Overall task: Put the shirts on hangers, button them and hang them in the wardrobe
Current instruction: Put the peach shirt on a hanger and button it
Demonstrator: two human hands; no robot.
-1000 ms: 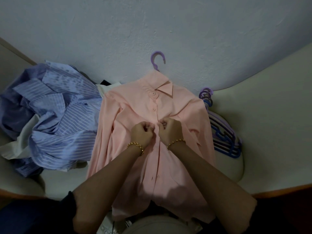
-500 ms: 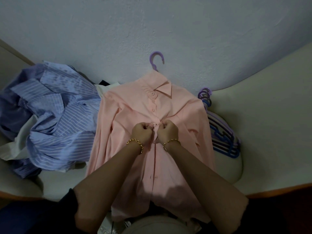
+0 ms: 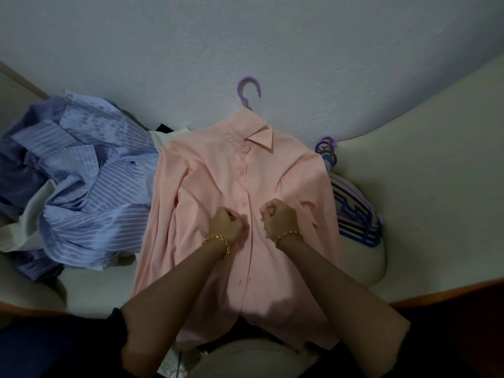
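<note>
Cream cushion (image 3: pixel 422 186) against the wall carries everything. Heap of blue striped shirts (image 3: pixel 90 192) at its left end. Pink shirt (image 3: pixel 218 181) flat at centre, collar toward the back edge, upper buttons closed, purple hanger hook (image 3: pixel 246 90) protruding past the collar. Stack of spare hangers (image 3: pixel 354 214) at the right edge, just beside the shirt's sleeve. Left hand (image 3: pixel 227 223) and right hand (image 3: pixel 279 221): both curled into fists on the shirt front, either side of the placket; fabric pinched or not, cannot tell. Gold bracelets (image 3: pixel 216 240) on both wrists.
</note>
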